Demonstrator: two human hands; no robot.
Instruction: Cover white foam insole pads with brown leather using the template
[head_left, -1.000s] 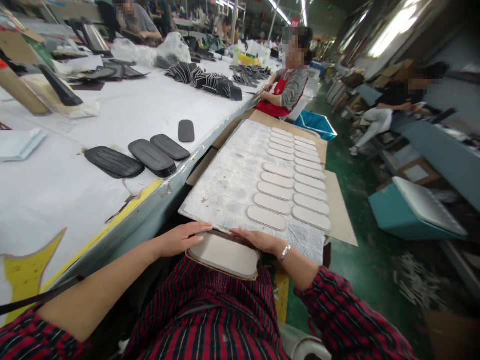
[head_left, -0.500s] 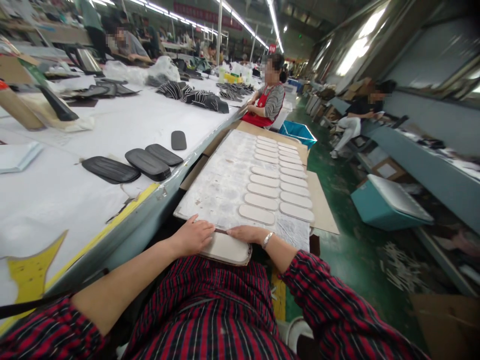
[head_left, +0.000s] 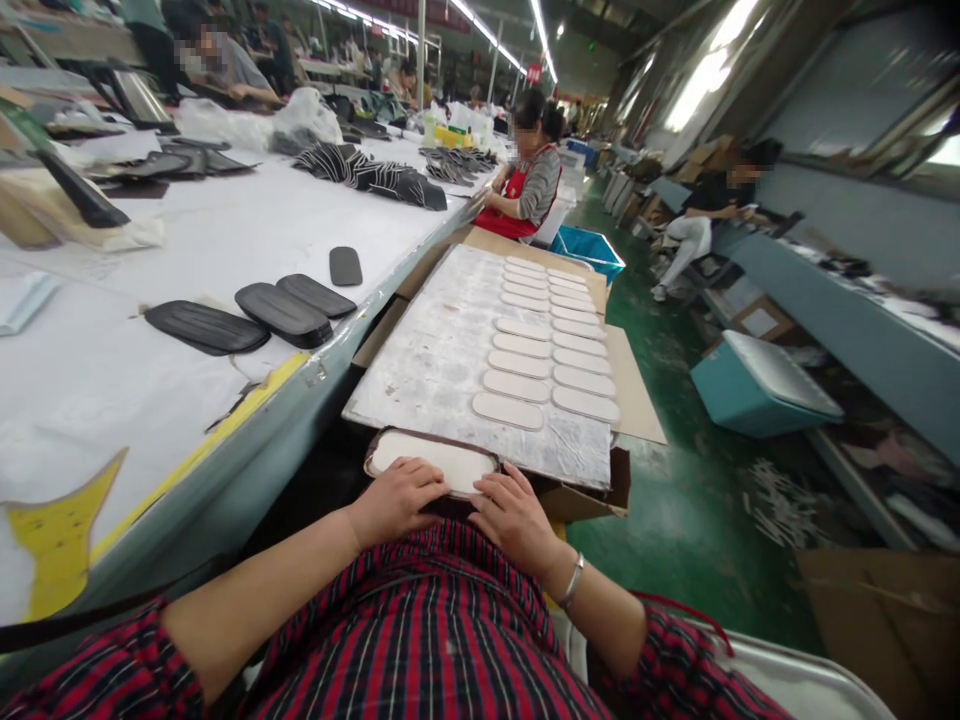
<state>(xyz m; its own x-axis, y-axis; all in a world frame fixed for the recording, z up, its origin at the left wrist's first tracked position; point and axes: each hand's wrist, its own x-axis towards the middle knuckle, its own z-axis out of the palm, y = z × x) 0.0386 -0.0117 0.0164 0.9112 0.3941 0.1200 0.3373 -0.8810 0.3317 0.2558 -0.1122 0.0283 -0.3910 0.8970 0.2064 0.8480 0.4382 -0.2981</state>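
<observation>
Close to my body is a long, rounded-end panel (head_left: 401, 450), white on top with a dark edge strip round its far side and ends. My left hand (head_left: 401, 500) has its fingers closed over the panel's near edge, the thumb below. At the right end, my right hand (head_left: 517, 520) grips the near corner with fingers bent on the edge; a bracelet is on that wrist. Just beyond lies a whitish board (head_left: 420, 340) carrying two columns of pale oval pieces (head_left: 510, 387). What lies under the panel is hidden.
On the white table (head_left: 225, 240) at left are stacks of black oval pieces (head_left: 289, 310) and a yellow template (head_left: 67, 525). Cardboard (head_left: 622, 485) shows under the board. A person in a red apron (head_left: 529, 185) sits beyond. A teal bin (head_left: 757, 385) stands at right.
My hands have gone from the panel's far edge to its near edge. The dark strip now shows along the far side. My right hand has turned, and the view has shifted slightly.
</observation>
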